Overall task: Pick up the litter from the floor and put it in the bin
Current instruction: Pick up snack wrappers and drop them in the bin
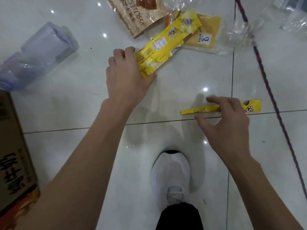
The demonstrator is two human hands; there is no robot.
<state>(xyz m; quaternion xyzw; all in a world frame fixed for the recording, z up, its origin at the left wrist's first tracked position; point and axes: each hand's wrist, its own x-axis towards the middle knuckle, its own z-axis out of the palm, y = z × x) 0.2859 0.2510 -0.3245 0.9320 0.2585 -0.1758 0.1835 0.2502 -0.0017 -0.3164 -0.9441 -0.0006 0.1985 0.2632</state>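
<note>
My left hand (126,77) grips the near end of a long yellow snack wrapper (167,45) that lies on the white tiled floor, thumb under one side and fingers over the other. My right hand (227,123) hovers over a narrow yellow wrapper strip (199,110), fingers spread, thumb and forefinger on either side of it without closing. More litter lies beyond: a brown printed bag (141,14), a flat yellow packet (207,34) and crumpled clear plastic (239,35). No bin shows clearly.
A cardboard box (15,155) stands at the left edge. A translucent purple plastic container (38,53) lies on its side at upper left. A dark braided cord (272,100) runs down the right side. My white shoe (171,171) is at bottom centre.
</note>
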